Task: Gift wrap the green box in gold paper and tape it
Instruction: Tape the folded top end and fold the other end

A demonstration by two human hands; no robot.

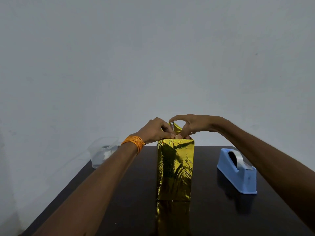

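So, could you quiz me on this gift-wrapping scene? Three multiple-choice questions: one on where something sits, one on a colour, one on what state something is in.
1. Where does the blue plastic tape dispenser stand on the dark glossy table?
A. Right of the gold-foil-wrapped box
B. Left of it
C. On top of it

2. What colour is the thread band on the left wrist?
A. Green
B. Orange
C. White

3. What state is the top of the box in?
A. Taped flat, hands away
B. Bare, no foil near it
C. Unfinished, both hands working the foil

Answers:
1 A: the dispenser stands apart from the box, on the person's right.
2 B: the band is bright orange.
3 C: the left hand and right hand pinch a gold foil flap that sticks up.
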